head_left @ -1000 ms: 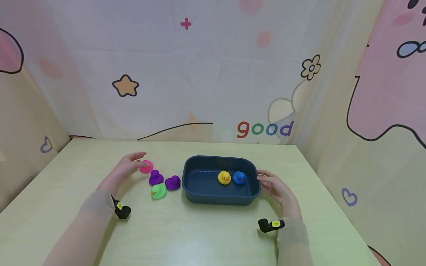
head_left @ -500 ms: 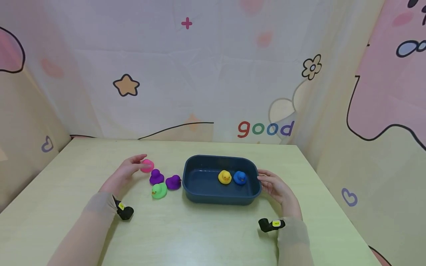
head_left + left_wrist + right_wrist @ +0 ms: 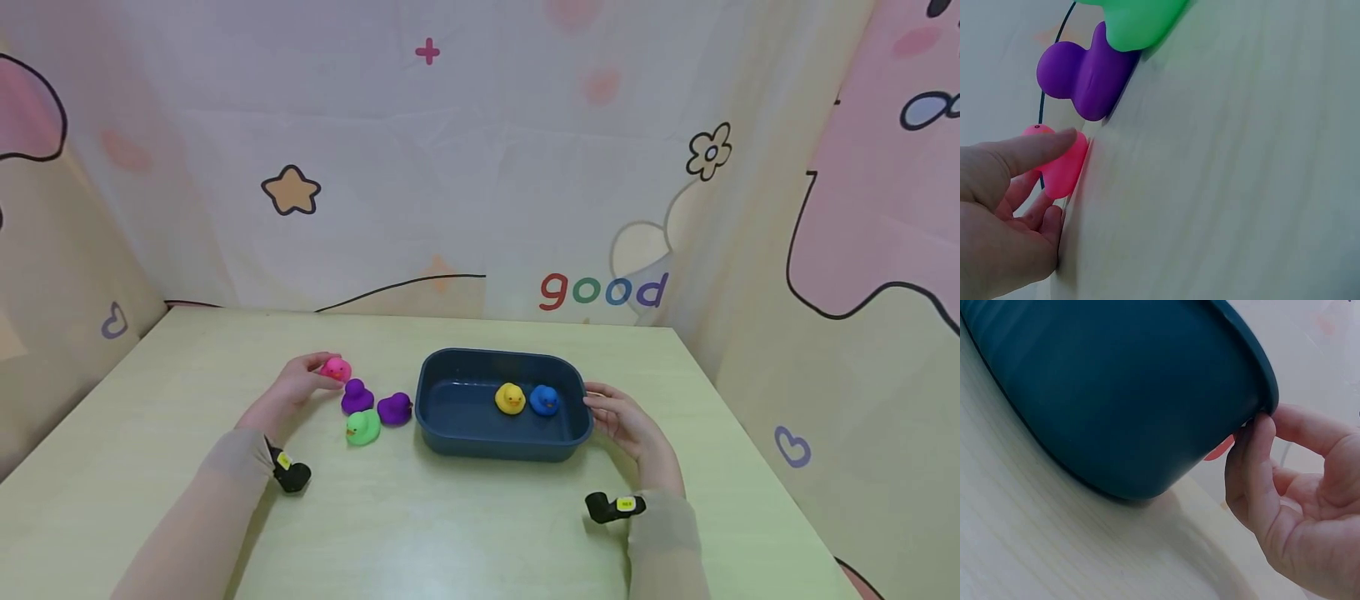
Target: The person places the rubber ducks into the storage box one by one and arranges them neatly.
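Note:
My left hand pinches a pink rubber duck, low over the table or on it. In the left wrist view, the thumb lies across the duck and the fingers are partly behind it. Close by sit two purple rubber ducks and a green rubber duck. A dark blue plastic tub stands to their right, with a yellow duck and a blue duck inside. My right hand holds the tub's right end, its bent fingers at the rim in the right wrist view.
The pale wooden table extends in front of the tub and to both sides. A patterned cloth hangs behind the table and along its sides. Each wrist carries a small black camera.
The pink duck has turned, and its face now shows toward me between the left thumb and fingers. My right hand stays at the tub's rim. The head view has shifted slightly.

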`<state>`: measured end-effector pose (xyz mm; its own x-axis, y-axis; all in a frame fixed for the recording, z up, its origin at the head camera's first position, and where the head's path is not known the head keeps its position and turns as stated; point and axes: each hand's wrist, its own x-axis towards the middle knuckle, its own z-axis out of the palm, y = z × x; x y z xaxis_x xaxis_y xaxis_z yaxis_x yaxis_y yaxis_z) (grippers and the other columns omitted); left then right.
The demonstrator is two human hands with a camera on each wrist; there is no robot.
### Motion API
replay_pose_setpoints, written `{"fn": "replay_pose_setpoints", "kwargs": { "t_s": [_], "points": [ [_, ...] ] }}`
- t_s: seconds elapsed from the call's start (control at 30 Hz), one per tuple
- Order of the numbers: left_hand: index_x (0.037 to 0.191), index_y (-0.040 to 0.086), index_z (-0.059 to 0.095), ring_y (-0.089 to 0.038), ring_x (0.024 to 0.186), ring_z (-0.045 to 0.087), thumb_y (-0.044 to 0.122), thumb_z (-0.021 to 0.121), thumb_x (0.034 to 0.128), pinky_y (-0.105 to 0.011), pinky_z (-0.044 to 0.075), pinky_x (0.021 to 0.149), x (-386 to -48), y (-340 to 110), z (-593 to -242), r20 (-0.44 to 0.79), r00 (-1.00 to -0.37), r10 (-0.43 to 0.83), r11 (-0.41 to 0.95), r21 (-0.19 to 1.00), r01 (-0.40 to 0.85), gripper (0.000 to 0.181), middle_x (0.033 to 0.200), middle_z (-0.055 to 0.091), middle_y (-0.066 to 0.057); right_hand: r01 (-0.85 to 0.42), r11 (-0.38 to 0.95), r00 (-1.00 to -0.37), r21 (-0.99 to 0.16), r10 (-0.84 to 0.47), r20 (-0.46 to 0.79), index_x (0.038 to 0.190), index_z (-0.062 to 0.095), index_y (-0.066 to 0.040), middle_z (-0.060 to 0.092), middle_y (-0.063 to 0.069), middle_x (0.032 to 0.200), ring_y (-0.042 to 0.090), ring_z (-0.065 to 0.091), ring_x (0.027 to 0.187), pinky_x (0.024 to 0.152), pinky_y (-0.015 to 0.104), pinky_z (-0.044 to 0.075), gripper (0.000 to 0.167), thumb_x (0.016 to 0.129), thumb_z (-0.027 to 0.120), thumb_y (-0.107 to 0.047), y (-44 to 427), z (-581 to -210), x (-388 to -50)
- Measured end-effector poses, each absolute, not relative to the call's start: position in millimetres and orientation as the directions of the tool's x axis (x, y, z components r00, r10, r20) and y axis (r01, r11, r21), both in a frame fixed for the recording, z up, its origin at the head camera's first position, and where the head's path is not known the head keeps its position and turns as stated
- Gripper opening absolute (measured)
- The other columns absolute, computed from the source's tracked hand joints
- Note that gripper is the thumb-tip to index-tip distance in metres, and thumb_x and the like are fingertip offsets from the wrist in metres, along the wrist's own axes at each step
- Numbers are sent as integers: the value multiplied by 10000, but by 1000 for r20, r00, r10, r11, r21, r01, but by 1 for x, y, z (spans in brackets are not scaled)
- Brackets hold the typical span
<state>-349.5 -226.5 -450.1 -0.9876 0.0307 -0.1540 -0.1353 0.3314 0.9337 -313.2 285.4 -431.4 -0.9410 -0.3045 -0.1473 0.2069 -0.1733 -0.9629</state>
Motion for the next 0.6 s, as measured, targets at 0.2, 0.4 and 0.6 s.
{"fn": "replay_pose_setpoints", "kwargs": {
  "t_s": [0.2,0.4,0.6],
  "points": [
    [1476,-69,324,-410,1416,270,9,650,885,-480,226,1199,-351,-222,-453,-144,-989,-16,360,922,-141,680,1524,316,-287,201,-174,-941,-964,-309,-141,1195,483,-70,697,-60,919,23,669,767,711,157,552,197,1011,445,-13,286,-432,-314],
    [1450,-65,376,-405,1403,259,85,666,904,-496,207,1195,-349,-220,-450,-147,-988,-47,333,930,-154,636,1493,353,-278,188,-162,-942,-969,-308,-132,1166,508,-97,695,-72,921,19,663,775,722,158,547,183,1012,446,-21,286,-434,-315],
    [1479,-36,347,-334,1352,310,69,651,915,-436,264,1180,-347,-219,-445,-202,-978,-45,207,956,-207,649,1459,375,-220,201,-157,-941,-967,-305,-146,1233,467,-64,692,-71,925,22,662,777,727,163,548,225,1012,452,-24,287,-434,-315]
  ]
}}
